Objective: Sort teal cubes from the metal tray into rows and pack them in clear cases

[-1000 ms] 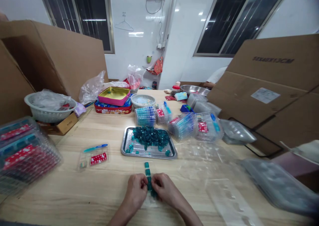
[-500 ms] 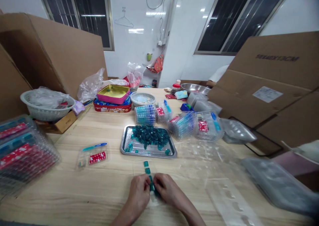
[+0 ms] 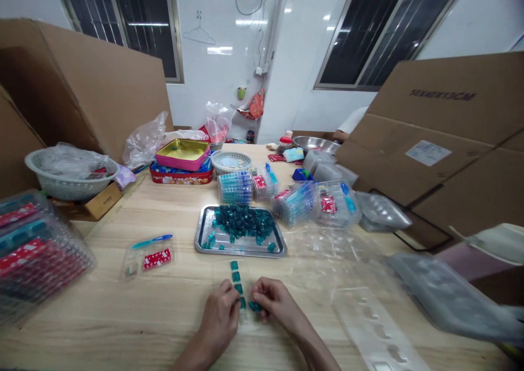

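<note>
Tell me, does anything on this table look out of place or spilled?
Teal cubes lie in a loose, slightly crooked row on the wooden table, outside the steel tray, between the left hand and right hand. They look odd because the main heap sits in the tray.

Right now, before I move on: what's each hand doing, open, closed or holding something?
Left hand: curled, fingertips at a teal cube; can't tell if gripping.
Right hand: closed, pinching another teal cube.

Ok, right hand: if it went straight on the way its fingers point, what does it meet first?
The right hand points left, so first is the teal piece at its fingertips, seemingly already touching. Next would probably be the row of teal pieces, then the left hand; depth is hard to judge.
</note>
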`<state>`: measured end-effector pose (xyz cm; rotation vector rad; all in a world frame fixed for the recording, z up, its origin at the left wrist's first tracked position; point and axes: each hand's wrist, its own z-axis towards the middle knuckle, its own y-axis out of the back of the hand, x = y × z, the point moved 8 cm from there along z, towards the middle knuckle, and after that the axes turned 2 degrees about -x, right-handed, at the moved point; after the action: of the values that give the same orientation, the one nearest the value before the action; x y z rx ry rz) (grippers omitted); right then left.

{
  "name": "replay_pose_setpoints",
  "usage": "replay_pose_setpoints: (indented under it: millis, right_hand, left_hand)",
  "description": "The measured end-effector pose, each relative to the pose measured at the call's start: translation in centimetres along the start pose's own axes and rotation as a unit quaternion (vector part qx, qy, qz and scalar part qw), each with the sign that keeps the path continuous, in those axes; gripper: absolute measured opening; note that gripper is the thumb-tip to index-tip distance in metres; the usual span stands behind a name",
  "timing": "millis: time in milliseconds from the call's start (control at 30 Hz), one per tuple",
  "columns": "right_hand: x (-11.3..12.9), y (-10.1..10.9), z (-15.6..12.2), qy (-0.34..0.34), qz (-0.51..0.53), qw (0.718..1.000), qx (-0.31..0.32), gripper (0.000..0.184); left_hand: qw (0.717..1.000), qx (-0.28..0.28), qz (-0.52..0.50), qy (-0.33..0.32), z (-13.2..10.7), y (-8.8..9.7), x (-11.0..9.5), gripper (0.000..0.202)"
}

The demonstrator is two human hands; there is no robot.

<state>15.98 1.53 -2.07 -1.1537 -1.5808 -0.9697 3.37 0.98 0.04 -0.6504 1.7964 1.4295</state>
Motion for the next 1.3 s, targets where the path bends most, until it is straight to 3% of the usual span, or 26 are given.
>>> replay_pose_setpoints:
  millis: [167, 333, 467, 633, 900, 1300]
  right_hand:
    - [2.3, -1.2, -0.8, 0.051, 0.126, 0.991, 0.015, 0.038]
    - [3.5, -2.8, -1.0, 0.072, 0.174, 0.982, 0.028, 0.033]
    - [2.8, -3.6, -0.9, 0.054, 0.196, 0.978, 0.048, 0.035]
    - [2.0, -3.5, -1.0, 0.038, 0.200, 0.978, 0.036, 0.036]
    - [3.7, -3.3, -1.5, 0.086, 0.169, 0.980, 0.054, 0.029]
    - [3.7, -3.4, -1.9, 0.088, 0.175, 0.977, 0.081, 0.029]
  left_hand:
    - [0.996, -0.036, -0.085, 0.006, -0.3, 2.4, -0.5, 0.016]
    - [0.970, -0.017, -0.243, 0.023, -0.9, 2.2, -0.3, 0.013]
    - [0.943, -0.012, -0.327, 0.053, -0.8, 1.9, 0.7, 0.020]
    - [0.906, 0.032, -0.414, 0.081, -0.8, 1.2, 0.3, 0.029]
    - [0.873, 0.083, -0.466, 0.118, -1.3, 0.3, -0.4, 0.038]
    - [0.869, 0.101, -0.469, 0.118, -1.3, 0.4, -0.5, 0.041]
